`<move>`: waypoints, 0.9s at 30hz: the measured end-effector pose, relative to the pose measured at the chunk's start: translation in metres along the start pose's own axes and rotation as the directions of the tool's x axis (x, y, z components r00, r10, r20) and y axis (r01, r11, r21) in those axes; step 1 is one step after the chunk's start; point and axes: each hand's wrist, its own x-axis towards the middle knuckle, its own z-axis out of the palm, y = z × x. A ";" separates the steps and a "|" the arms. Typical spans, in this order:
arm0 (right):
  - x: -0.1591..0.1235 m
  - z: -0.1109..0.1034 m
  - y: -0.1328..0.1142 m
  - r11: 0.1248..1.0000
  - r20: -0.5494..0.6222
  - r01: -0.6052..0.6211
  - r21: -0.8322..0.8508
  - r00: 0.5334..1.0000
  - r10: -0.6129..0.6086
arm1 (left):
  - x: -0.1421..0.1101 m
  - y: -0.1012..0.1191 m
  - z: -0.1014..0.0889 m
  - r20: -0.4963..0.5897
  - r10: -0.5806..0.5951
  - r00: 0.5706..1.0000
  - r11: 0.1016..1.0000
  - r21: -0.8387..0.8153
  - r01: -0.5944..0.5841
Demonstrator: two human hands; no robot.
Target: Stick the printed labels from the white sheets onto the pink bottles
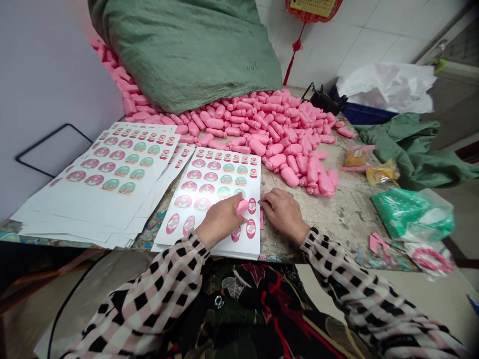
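Observation:
My left hand (pixel 220 219) is closed round a small pink plastic bottle (pixel 242 207), held over the lower right of a white sticker sheet (pixel 209 199). That sheet carries pink and green oval labels. My right hand (pixel 283 214) rests at the sheet's right edge, its fingertips pinched at a sticker there; what they hold is too small to name. A big heap of the same pink bottles (pixel 269 134) lies just beyond on the worn table (pixel 344 209).
A stack of more sticker sheets (pixel 112 174) lies to the left. A green sack (pixel 187 50) leans on the heap at the back. Right of the hands are snack packets (pixel 368 164), a green plastic bag (pixel 407 209), a green cloth (pixel 411 144) and a blue crate (pixel 361 113).

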 end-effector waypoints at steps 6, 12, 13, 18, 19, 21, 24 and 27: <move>0.002 -0.001 0.003 0.999 0.029 0.017 0.042 0.999 -0.018 | 0.000 -0.001 0.001 0.003 0.006 1.000 1.000 0.008 -0.006; -0.003 0.008 0.004 0.976 0.008 -0.032 0.217 0.999 0.031 | 0.001 0.002 -0.001 0.025 0.005 1.000 1.000 0.027 -0.006; -0.004 0.010 0.003 0.970 -0.002 -0.056 0.237 0.998 0.058 | 0.001 0.002 -0.002 0.030 0.006 1.000 0.999 0.032 -0.007; -0.006 0.010 -0.001 0.986 -0.051 -0.080 0.148 0.995 0.088 | 0.001 0.003 -0.002 0.038 -0.003 0.999 0.999 0.049 0.001; -0.006 0.008 -0.001 0.991 -0.049 -0.069 0.112 0.996 0.075 | 0.001 0.004 -0.003 0.039 -0.007 0.999 0.999 0.051 0.005; -0.003 0.005 -0.001 0.998 -0.028 -0.041 0.053 0.999 0.042 | 0.001 0.004 -0.003 0.043 -0.012 0.999 0.999 0.051 0.010; 0.001 0.000 0.001 1.000 0.021 0.008 0.014 1.000 -0.008 | 0.000 0.005 -0.004 0.052 -0.006 0.999 0.999 0.045 0.004; 0.003 -0.003 0.004 0.999 0.065 0.048 0.021 0.997 -0.049 | 0.000 0.005 -0.005 0.052 -0.001 0.999 0.999 0.042 -0.001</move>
